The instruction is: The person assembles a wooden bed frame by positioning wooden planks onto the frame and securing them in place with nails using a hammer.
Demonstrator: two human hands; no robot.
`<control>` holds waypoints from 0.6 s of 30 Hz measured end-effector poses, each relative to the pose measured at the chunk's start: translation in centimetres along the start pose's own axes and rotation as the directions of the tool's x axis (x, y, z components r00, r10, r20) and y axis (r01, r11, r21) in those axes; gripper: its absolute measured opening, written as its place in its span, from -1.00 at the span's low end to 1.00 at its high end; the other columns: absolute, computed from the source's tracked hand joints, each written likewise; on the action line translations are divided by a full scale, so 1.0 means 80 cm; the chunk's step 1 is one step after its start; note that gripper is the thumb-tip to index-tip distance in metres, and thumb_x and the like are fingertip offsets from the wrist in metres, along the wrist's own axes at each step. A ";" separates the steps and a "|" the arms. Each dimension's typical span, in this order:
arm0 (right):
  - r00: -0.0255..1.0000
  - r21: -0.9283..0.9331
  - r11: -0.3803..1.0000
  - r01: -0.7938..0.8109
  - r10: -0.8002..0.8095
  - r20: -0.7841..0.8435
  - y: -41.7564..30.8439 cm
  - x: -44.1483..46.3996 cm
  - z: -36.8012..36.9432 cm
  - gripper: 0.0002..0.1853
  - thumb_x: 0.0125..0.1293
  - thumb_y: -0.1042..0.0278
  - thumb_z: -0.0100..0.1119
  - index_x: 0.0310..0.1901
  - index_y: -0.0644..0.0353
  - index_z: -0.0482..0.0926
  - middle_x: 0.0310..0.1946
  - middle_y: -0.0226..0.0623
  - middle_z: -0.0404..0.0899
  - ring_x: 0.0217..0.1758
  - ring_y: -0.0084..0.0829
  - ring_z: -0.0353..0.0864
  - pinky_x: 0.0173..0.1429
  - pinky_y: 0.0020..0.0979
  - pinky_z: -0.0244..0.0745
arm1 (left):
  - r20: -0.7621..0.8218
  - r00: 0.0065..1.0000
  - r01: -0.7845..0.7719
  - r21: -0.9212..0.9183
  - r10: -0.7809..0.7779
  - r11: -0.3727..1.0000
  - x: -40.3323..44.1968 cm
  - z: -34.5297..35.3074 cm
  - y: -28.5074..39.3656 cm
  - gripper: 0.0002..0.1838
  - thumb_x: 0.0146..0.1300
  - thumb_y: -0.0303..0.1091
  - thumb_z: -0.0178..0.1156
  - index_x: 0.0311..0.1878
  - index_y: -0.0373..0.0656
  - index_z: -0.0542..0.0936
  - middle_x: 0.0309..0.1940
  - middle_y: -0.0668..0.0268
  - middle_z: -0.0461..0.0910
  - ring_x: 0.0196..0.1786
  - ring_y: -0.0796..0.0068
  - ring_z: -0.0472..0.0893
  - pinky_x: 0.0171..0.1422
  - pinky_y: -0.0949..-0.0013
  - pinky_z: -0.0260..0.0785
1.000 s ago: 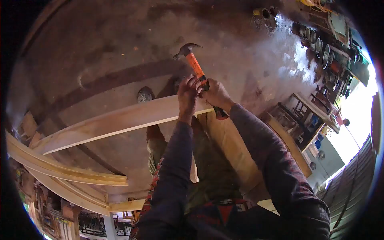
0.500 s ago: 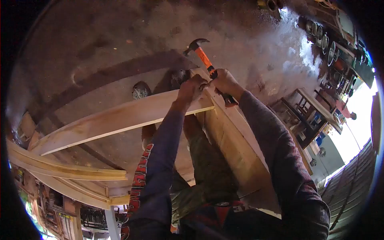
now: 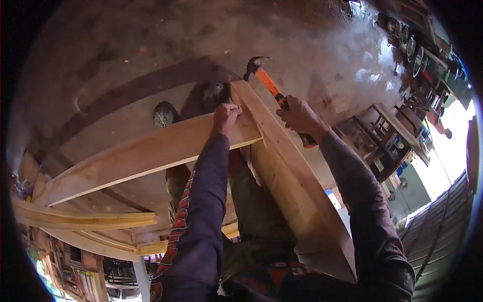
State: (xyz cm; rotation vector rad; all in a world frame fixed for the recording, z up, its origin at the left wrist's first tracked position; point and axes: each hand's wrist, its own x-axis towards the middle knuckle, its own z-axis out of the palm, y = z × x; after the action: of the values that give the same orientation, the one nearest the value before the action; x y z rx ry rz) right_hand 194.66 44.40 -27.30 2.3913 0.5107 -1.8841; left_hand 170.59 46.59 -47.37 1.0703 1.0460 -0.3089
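Observation:
A claw hammer (image 3: 269, 85) with an orange and black handle is gripped in my right hand (image 3: 301, 119), to the right of the frame corner. Its dark head points up and away from me. My left hand (image 3: 227, 119) is closed in a pinch on top of a wide wooden board (image 3: 151, 147), close to where that board meets a long plank (image 3: 282, 143). Whatever the left fingers hold is too small to make out. The plank runs from the corner back toward my body on the right.
Pale wooden rails (image 3: 90, 214) curve off at the lower left. A shoe (image 3: 165, 115) shows on the concrete floor (image 3: 166, 35) beyond the board. Wooden furniture frames (image 3: 395, 128) stand at the right, with another person (image 3: 436, 123) farther back. Metal pots line the upper right.
My right hand and the hammer have moved right and slightly down, away from my left hand. My left hand appears a little lower and farther left, still at the corner.

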 end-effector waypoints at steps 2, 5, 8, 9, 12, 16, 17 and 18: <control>0.999 -0.065 0.997 0.051 -0.051 -0.001 -0.003 -0.008 0.001 -0.59 0.33 0.17 0.18 -0.01 0.37 0.43 -0.47 -0.12 0.56 -0.50 -0.37 0.62 -0.44 -0.29 0.51 | -0.010 1.000 -0.013 -0.004 0.013 1.000 0.003 0.003 -0.003 -0.71 0.12 -0.21 0.37 -0.25 -0.28 0.74 -0.42 0.11 0.72 -0.34 0.43 0.70 -0.16 0.34 0.49; 0.982 -0.259 0.951 0.168 -0.184 -0.038 -0.032 -0.026 -0.003 -0.53 0.36 0.21 0.12 0.22 0.25 0.38 -0.49 -0.06 0.53 -0.46 -0.26 0.62 -0.33 -0.21 0.48 | 0.008 1.000 0.018 0.021 -0.019 1.000 -0.001 -0.001 0.009 -0.68 0.11 -0.18 0.38 -0.25 -0.28 0.74 -0.42 0.11 0.72 -0.33 0.39 0.72 -0.16 0.31 0.50; 0.972 -0.089 0.972 0.218 -0.225 -0.076 -0.065 -0.039 0.000 -0.43 0.38 0.27 0.06 0.41 0.07 0.26 -0.50 0.00 0.49 -0.46 -0.16 0.58 -0.27 -0.15 0.44 | 0.021 1.000 0.008 0.065 -0.009 0.998 0.004 0.002 0.005 -0.68 0.10 -0.17 0.38 -0.26 -0.26 0.75 -0.41 0.12 0.73 -0.32 0.34 0.72 -0.14 0.29 0.51; 0.964 -0.088 0.966 0.242 -0.249 -0.089 -0.066 -0.039 0.004 -0.43 0.36 0.34 0.03 0.41 0.05 0.27 -0.46 0.06 0.54 -0.42 -0.06 0.61 -0.28 -0.09 0.46 | 0.017 1.000 0.011 0.062 -0.012 0.998 0.007 0.002 0.001 -0.68 0.10 -0.17 0.38 -0.26 -0.26 0.75 -0.41 0.12 0.73 -0.32 0.34 0.72 -0.14 0.29 0.51; 0.970 -0.091 0.967 0.237 -0.241 -0.036 -0.069 -0.032 0.017 -0.41 0.34 0.42 -0.01 0.42 0.03 0.26 -0.42 0.13 0.58 -0.40 0.03 0.64 -0.31 -0.04 0.48 | 0.022 0.999 0.043 0.092 -0.045 0.995 0.011 0.004 -0.008 -0.69 0.09 -0.16 0.39 -0.25 -0.23 0.75 -0.40 0.11 0.73 -0.32 0.30 0.72 -0.12 0.28 0.51; 0.976 -0.189 0.970 0.150 -0.115 0.187 -0.067 -0.016 0.017 -0.36 0.39 0.32 0.00 0.50 -0.08 0.17 -0.54 -0.03 0.50 -0.53 -0.31 0.51 -0.33 -0.22 0.43 | 0.019 1.000 0.000 0.142 -0.002 0.990 0.002 0.003 0.001 -0.65 0.10 -0.11 0.39 -0.22 -0.22 0.75 -0.36 0.08 0.73 -0.30 0.25 0.73 -0.12 0.26 0.51; 0.976 -0.189 0.970 0.151 -0.117 0.183 -0.064 -0.011 0.020 -0.36 0.39 0.32 0.00 0.50 -0.08 0.17 -0.54 -0.03 0.50 -0.53 -0.31 0.51 -0.33 -0.22 0.43 | 0.011 1.000 -0.015 0.173 0.014 0.985 0.002 0.002 0.000 -0.63 0.09 -0.09 0.39 -0.21 -0.22 0.75 -0.35 0.07 0.72 -0.29 0.24 0.73 -0.12 0.25 0.51; 0.968 -0.091 0.964 0.249 -0.245 0.053 -0.059 -0.007 0.024 -0.36 0.38 0.34 -0.01 0.50 -0.08 0.17 -0.52 -0.02 0.52 -0.54 -0.32 0.50 -0.34 -0.23 0.44 | 0.010 1.000 -0.012 0.168 0.010 0.986 0.006 0.002 -0.002 -0.63 0.09 -0.09 0.39 -0.21 -0.22 0.75 -0.35 0.07 0.72 -0.29 0.24 0.73 -0.12 0.25 0.51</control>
State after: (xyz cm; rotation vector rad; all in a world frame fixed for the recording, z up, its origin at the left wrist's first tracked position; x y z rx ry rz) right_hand 191.36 48.23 -26.53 2.3141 0.9141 -1.9443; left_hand 170.84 46.54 -47.84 1.2239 1.0187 -0.3982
